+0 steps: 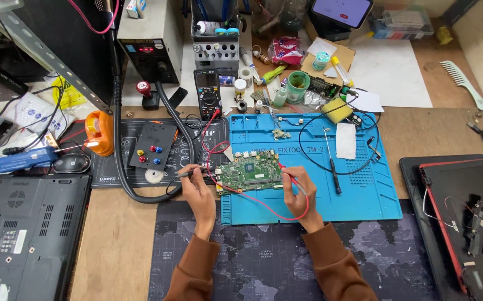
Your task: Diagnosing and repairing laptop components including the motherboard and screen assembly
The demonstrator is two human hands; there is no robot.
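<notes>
Probing the green circuit board point(251, 173). It lies flat at the near left corner of the blue repair mat point(364, 189), and everything below is placed off that board.

My left hand point(197, 187) sits at the board's left edge, grip closed pen-style on the black probe point(188, 173), tip aimed at that edge. My right hand point(297, 192) is at the board's right edge, grip pinched on the red probe point(286, 173), tip coming down on the right end. I can't tell from here which exact pads the tips touch; too small.

Doing it well, as I judge it:
- Heels of both hands down on the worktop, so only the fingers steer the tips.
- Tips steep, not raked. A shallow angle could slide and bridge neighbouring pins.
- Light pressure. The board is loose on the mat and may skate if pushed sideways.
- Red lead point(263, 205) loops along the board's near edge, and there's more slack behind it. Keep it off the components so it doesn't tug the tip.
- Multimeter point(208, 93) stands behind the board, past the black mat point(113, 167). Glance up with eyes only, hands frozen.
- Loose screwdriver point(333, 164) lies right of the board, apart from it. Fine there.
</notes>
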